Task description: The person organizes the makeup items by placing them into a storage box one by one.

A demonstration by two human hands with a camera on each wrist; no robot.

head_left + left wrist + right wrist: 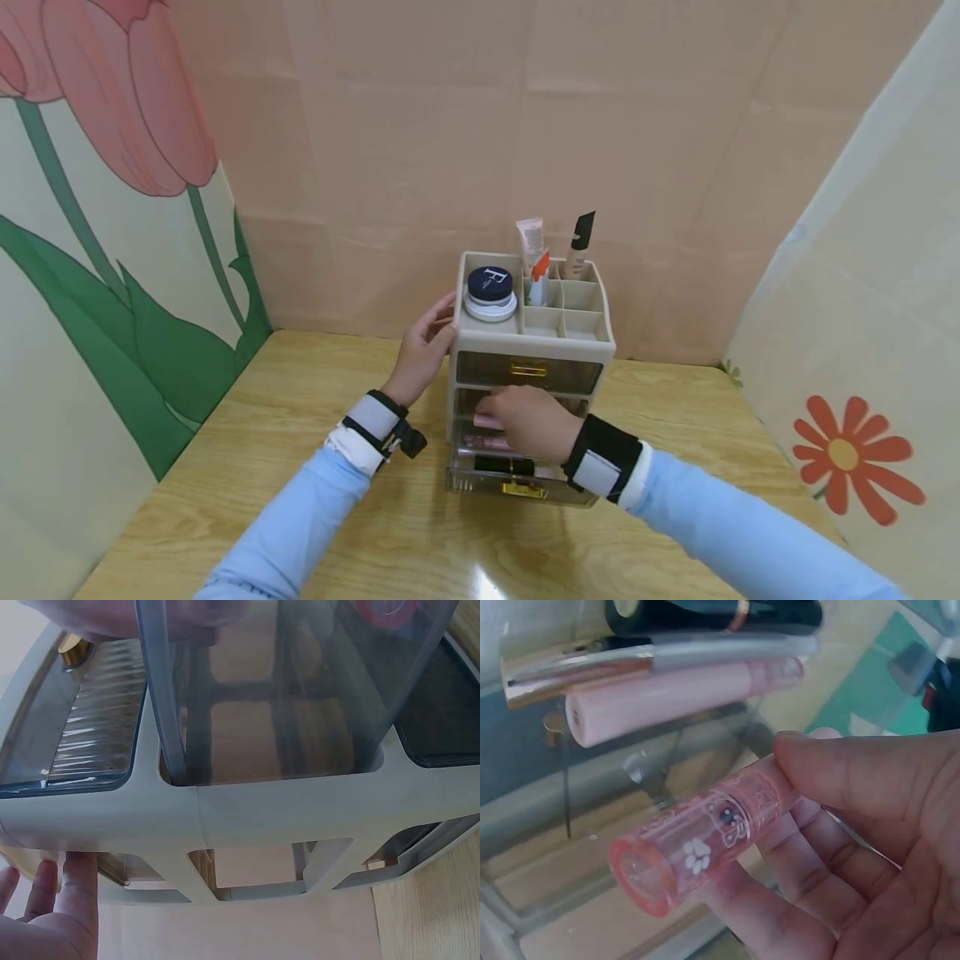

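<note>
A cream cosmetics organizer (532,343) stands on the table, its clear drawer (480,483) pulled out between two closed ones, as the left wrist view shows. Over that drawer my right hand (532,421) pinches a clear pink lip gloss tube (697,844) with a white paw print, thumb above and fingers below. Beneath it in the right wrist view lie a pale pink tube (660,701), a silver and gold tube (727,652) and a dark tube (705,615). My left hand (422,357) rests against the organizer's left side, its fingers (79,892) fairly straight.
On the organizer's top stand a navy-lidded jar (490,285), a pale squeeze tube (530,237), an orange and white tube (538,279) and a black-capped bottle (580,242) in compartments. The wooden table (360,508) meets a pink back wall (420,150).
</note>
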